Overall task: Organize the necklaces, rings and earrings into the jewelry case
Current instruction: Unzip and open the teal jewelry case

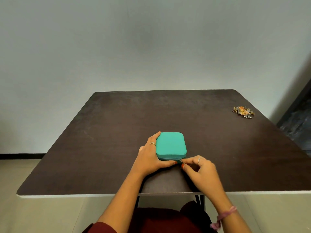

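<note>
A closed teal jewelry case (170, 144) lies on the dark table, near the front middle. My left hand (149, 157) holds the case by its left side, fingers along the far left corner and thumb on the front edge. My right hand (198, 167) pinches the small metal zipper pull (180, 160) at the case's front right corner. A tangled pile of jewelry (243, 112), gold, orange and dark pieces, sits far off at the table's back right.
The dark brown table (117, 125) has a pale front edge close to my body and stands against a plain grey wall. A dark doorway or panel shows at the far right. Metal table legs show below the front edge.
</note>
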Motion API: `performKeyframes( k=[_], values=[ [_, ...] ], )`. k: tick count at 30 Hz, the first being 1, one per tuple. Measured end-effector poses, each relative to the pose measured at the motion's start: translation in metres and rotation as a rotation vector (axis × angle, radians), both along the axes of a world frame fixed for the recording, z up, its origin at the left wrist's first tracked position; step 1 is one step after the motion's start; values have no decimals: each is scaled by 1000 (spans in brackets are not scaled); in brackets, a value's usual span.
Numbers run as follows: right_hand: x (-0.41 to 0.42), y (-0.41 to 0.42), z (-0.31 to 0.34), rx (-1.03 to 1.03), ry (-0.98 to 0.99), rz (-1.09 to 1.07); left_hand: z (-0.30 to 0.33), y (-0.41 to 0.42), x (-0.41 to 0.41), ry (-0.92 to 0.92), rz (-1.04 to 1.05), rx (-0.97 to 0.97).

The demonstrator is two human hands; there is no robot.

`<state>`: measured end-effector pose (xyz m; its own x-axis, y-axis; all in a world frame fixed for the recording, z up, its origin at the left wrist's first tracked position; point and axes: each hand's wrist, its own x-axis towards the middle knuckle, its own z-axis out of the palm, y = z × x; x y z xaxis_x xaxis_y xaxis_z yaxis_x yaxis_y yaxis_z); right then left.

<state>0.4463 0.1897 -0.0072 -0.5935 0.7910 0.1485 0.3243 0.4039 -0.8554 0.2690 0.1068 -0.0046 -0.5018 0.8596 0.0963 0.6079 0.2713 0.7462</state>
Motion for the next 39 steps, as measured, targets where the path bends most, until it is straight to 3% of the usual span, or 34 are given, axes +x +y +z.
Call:
performKeyframes(
  k=[4, 7, 9, 13, 16, 19, 24, 27, 30, 35, 39],
  values=[
    [-13, -22, -13, 81, 43, -4, -4, 1, -2, -54, 0, -21],
    [-12, -19, -8, 114, -15, 179, -5, -2, -4, -123, -9, -10],
    [-6, -8, 1, 36, 55, 256, -5, -4, -6, -184, -27, 8],
    [0, 17, 18, -183, 317, 59, -4, -7, -5, -173, -103, -19],
    [-6, 38, 16, -251, 284, -7, -4, -7, -2, -76, -148, -47],
    [-18, 46, 8, -273, 232, 63, -5, -7, 0, -31, -125, -19],
    [-39, 44, -1, -145, 128, 168, -6, -12, 14, 86, 78, 153],
    [-42, 45, -8, -87, 13, 171, -10, -21, 31, -19, 235, 221],
    [-41, 46, -11, -107, 13, 178, -15, -28, 45, -8, 328, 201],
    [-41, 45, -10, -81, 2, 183, -18, -25, 51, 209, 241, 82],
    [-42, 45, -10, -60, -15, 176, -15, -21, 51, 220, 259, 56]
  ],
)
